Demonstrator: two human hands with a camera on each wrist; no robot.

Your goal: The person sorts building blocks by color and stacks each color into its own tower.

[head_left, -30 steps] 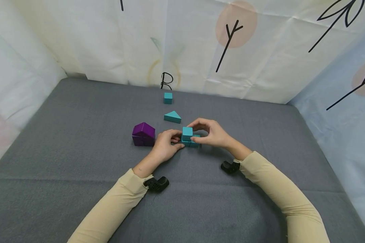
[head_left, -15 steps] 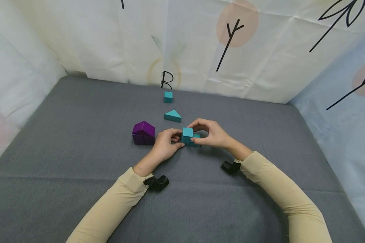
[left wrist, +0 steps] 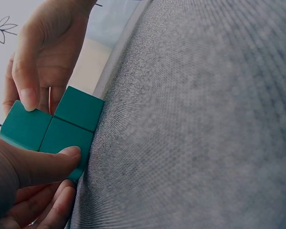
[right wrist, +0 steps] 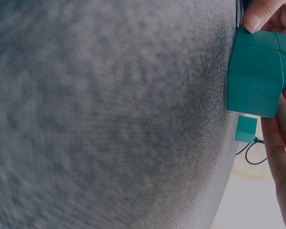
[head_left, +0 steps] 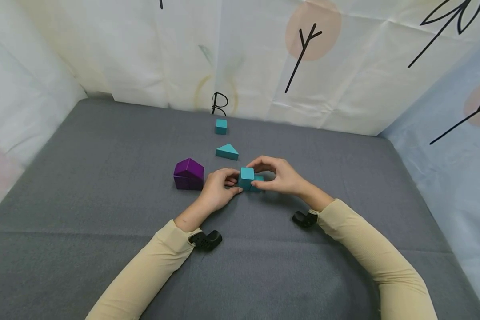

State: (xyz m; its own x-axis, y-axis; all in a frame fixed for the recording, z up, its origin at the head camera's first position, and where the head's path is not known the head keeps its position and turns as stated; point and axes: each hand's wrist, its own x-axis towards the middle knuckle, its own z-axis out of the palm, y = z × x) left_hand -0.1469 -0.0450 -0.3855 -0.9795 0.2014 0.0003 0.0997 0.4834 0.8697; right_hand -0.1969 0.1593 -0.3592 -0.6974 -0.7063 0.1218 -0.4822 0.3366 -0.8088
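Two teal cubes stand side by side on the cloth, and a third teal cube [head_left: 246, 174] sits over the left one. My right hand [head_left: 283, 178] pinches this upper cube between thumb and fingers. In the left wrist view, my left thumb lies across the face of the lower left cube [left wrist: 64, 138], with the fingers on its far side; my left hand [head_left: 217, 191] grips it there. The lower right cube [left wrist: 79, 109] fills the front of the right wrist view, below my right hand. The upper and lower left faces line up closely.
A teal triangular block [head_left: 227, 152] lies behind the hands, with another teal cube [head_left: 221, 127] farther back. Left of my left hand stands a purple block stack [head_left: 189, 174] with a peaked top. Printed fabric [head_left: 264, 58] walls the grey cloth surface [head_left: 104, 178].
The upper cube has shifted slightly down and come into line with the cube beneath it. Both hands keep their hold, nearly still. The head view has tilted a little.
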